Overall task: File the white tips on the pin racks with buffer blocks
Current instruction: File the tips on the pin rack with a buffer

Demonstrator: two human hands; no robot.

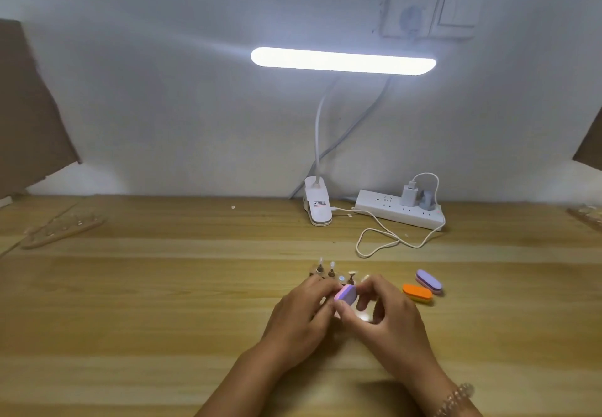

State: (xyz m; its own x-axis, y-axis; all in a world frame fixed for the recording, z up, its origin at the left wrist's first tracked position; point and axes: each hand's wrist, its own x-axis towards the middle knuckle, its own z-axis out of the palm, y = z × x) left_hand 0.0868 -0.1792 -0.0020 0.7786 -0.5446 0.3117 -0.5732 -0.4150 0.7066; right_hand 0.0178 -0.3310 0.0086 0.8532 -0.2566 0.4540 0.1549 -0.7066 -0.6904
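Note:
A small pin rack (331, 272) stands mid-table; several upright pins on it carry white tips. My left hand (301, 307) rests right in front of it, fingers curled at its base and hiding the near part. A purple and pink buffer block (345, 293) sits between the fingertips of both hands. My right hand (389, 311) pinches it, thumb underneath and fingers curled over. Something small and shiny shows under my right fingers; I cannot tell what it is.
An orange buffer block (417, 293) and a purple one (428, 281) lie just right of my hands. A clip lamp (317, 206), a power strip (400, 210) and a looped white cable (379, 241) sit behind. A wooden rack (62, 227) lies at far left.

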